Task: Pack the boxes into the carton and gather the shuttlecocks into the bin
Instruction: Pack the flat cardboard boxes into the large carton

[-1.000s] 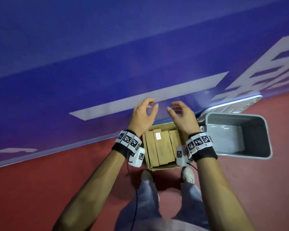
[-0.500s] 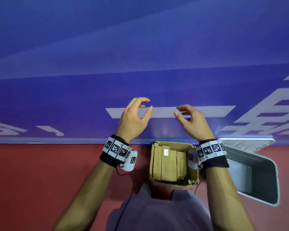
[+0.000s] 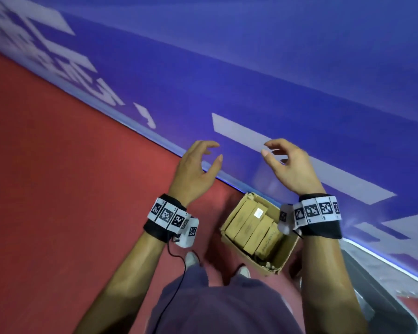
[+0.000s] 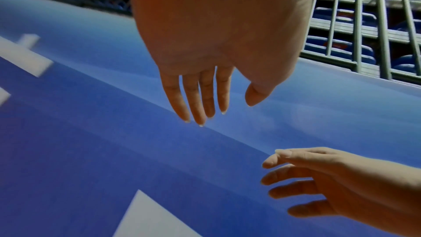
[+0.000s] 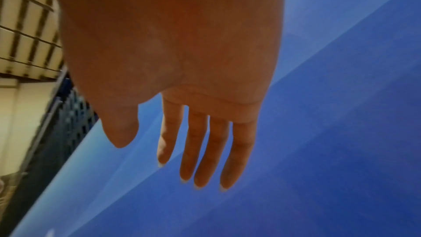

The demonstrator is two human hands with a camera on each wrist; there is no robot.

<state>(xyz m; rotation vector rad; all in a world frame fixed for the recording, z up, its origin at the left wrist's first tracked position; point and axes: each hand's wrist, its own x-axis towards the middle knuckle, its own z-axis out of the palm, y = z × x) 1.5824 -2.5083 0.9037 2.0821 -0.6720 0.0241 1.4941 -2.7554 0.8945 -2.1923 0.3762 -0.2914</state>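
Both your hands are up in front of you w/ nothing in them. Your left hand (image 3: 191, 169) has fingers loosely bent, thumb apart, palm turned toward the right one; your right hand (image 3: 291, 165) mirrors it, fingers relaxed and spread, holding nothing. The wrist views agree: fingers (image 4: 205, 95) of the left hang nearly straight, and the right's fingers (image 5: 205, 147) too, both against the blue banner (image 3: 275, 68).

The carton (image 3: 284, 255) sits on the red floor (image 3: 58, 189) right by the banner's bottom edge, below and between your wrists, just ahead of your feet. It's open on top, and the boxes (image 3: 249, 225) lie inside it side by side, approx. four brown ones, filling most of it; one carries a small white label.

The bin (image 3: 369, 292) is at the floor's right side, just beside the carton and partly hidden by your right forearm; only its grey rim and part of the dark inside show. Can't tell what's in it
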